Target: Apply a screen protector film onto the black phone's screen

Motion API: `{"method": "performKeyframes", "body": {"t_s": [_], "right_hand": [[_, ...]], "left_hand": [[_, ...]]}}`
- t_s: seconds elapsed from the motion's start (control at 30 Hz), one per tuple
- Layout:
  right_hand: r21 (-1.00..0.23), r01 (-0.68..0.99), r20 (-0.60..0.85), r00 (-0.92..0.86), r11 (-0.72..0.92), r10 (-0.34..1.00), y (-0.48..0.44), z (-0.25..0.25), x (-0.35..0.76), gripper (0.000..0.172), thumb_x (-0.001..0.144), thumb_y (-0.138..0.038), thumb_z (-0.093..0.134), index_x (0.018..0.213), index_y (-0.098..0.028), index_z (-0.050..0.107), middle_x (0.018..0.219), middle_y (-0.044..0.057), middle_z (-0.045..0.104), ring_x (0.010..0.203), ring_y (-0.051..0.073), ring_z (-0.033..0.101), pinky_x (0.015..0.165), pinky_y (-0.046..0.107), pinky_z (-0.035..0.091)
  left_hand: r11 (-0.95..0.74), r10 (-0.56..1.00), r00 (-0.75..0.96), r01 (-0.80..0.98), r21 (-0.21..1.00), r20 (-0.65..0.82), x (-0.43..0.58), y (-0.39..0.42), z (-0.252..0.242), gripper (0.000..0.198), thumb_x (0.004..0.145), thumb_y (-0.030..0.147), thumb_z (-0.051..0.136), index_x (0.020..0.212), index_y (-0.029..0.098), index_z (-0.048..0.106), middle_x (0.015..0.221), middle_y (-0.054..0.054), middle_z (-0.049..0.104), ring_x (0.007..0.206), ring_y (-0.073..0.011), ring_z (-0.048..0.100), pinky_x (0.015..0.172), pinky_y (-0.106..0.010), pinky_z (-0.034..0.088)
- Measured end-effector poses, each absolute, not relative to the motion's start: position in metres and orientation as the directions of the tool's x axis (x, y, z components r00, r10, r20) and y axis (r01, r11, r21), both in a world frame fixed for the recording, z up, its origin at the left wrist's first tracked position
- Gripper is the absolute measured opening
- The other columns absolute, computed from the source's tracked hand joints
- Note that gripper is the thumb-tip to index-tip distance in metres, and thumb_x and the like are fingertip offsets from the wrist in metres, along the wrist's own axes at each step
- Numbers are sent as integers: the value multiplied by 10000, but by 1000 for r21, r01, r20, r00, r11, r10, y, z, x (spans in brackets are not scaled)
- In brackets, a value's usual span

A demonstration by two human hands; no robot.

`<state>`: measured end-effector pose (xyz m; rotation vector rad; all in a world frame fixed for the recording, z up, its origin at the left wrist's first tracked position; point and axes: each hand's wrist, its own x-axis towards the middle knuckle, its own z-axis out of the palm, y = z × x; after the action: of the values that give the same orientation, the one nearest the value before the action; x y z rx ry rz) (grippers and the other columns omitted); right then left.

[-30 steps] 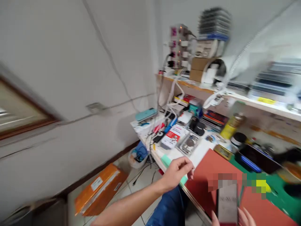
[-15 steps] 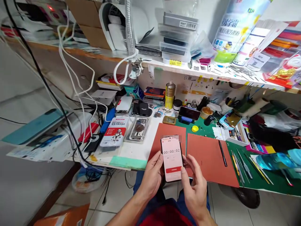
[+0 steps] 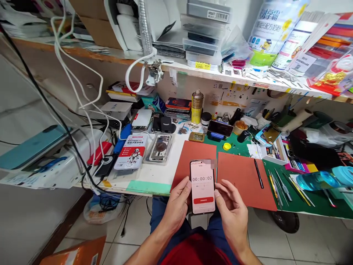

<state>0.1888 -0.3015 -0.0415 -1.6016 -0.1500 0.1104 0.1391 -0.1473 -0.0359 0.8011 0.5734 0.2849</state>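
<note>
A smartphone [image 3: 203, 189] is held upright in front of my lap, by the front edge of the workbench. Its pale pink screen shows a timer reading 00:00:02 above a red button. My left hand [image 3: 178, 202] is closed around the phone's left edge, thumb along the side and the other fingers partly hidden behind. On the opposite edge, my right hand [image 3: 231, 209] grips the phone between its thumb and bent fingers; the fingertips are partly hidden. Two reddish-brown mats, a left mat [image 3: 190, 154] and a right mat [image 3: 239, 180], lie just beyond my hands.
A black pen [image 3: 258, 173] rests on the right mat, beside several tweezers and picks [image 3: 281, 187]. Left of the mats lie an opened phone body [image 3: 160, 147] and a battery box [image 3: 131, 151]. A loaded shelf [image 3: 220, 73] overhangs the bench; cables [image 3: 91, 92] hang at left.
My right thumb has moved from the lower right of the screen up to the phone's right edge. The camera view has shifted slightly; the timer reading is the same.
</note>
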Motion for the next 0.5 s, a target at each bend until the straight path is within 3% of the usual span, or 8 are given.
{"method": "performKeyframes", "body": {"t_s": [0.1,0.2,0.27,0.37,0.43,0.5], "right_hand": [[-913,298,252,949,-277,190,-294,-39,181,601,939,-408,787,1458,-175,592,1312,184,767,1156,314,779,966,469,677],[-710,491,448,868,-506,213,-284,-34,178,768,898,-387,810,1557,-162,486,1367,207,716,1212,357,731,1004,533,652],[-615,512,509,838,-599,194,-280,-32,182,755,906,-362,774,1558,-152,457,1355,212,708,1187,360,719,984,544,649],[-573,469,532,837,-673,130,-289,-32,197,720,874,-337,755,1510,-151,473,1298,196,720,1103,345,721,929,522,651],[-557,410,522,849,-722,80,-305,-34,211,716,846,-330,761,1484,-150,491,1283,190,726,1089,345,717,929,517,639],[-527,323,512,859,-786,9,-327,-35,231,715,847,-352,763,1477,-137,503,1305,203,722,1132,363,708,966,530,614]], "left_hand": [[662,413,832,6,749,-372,143,-150,-39,559,796,509,924,1229,180,793,1260,-141,814,1268,-370,728,1103,-493,591],[632,391,825,82,770,-408,150,-156,-49,605,760,536,939,1240,205,780,1252,-105,821,1243,-357,740,1063,-450,621],[575,403,813,133,807,-421,157,-159,-56,672,728,590,941,1259,213,773,1259,-94,818,1236,-356,739,1024,-418,639],[380,427,831,193,905,-357,166,-157,-64,698,739,634,915,1292,233,775,1244,-80,819,1138,-311,773,929,-338,660],[199,403,873,211,957,-276,168,-150,-68,678,762,659,884,1290,244,789,1080,-64,838,861,-242,793,760,-287,665],[10,399,901,181,984,-170,167,-142,-71,623,791,666,852,1258,256,811,893,-41,810,612,-181,703,582,-255,611]]}}
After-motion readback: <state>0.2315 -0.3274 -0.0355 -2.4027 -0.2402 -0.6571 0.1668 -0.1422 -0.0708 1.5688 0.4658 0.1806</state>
